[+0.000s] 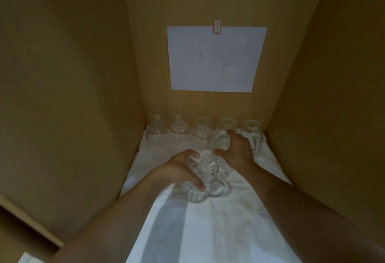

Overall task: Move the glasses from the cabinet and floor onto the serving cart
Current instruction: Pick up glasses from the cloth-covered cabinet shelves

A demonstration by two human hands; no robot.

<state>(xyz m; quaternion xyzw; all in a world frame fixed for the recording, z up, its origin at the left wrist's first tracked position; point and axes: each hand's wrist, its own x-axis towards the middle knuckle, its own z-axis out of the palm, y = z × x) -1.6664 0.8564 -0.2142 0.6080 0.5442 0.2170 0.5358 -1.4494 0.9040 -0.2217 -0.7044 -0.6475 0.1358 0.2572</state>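
On the white cloth lining the cabinet, the left hand grips bunched glasses; beyond, the right hand curls round another glass. Behind the cloth's far edge, rows of upturned glasses remain; the cart is unseen, so most work looks undone.

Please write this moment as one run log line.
place: cabinet shelf | left hand: grips glasses | right hand: grips glass

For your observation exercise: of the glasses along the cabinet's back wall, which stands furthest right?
The upside-down glass in the back right corner, just beyond the right hand. The other back-row glasses stand left of it.
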